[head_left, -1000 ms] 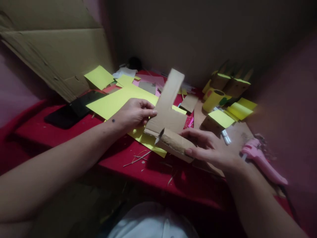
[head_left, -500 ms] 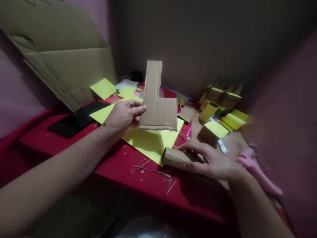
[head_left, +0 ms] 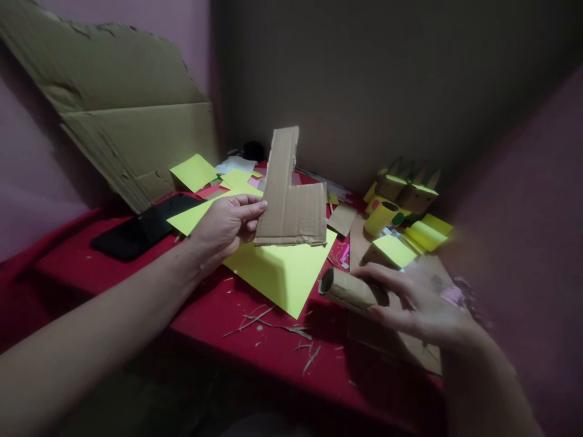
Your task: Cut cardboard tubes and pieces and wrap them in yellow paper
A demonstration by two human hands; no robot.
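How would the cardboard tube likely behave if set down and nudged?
The cardboard tube would probably roll, given its rounded side. Its hollow end suggests it is light for its size. Its wall looks thin at the opening, so a hard squeeze might dent it.

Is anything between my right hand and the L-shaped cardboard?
Only the tube in your right hand, its open end towards the cardboard in your left hand. Nothing else visible blocks it; the yellow sheet lies below.

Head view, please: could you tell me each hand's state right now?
Left hand: closed, pinching the L-shaped cardboard.
Right hand: closed around the cardboard tube.
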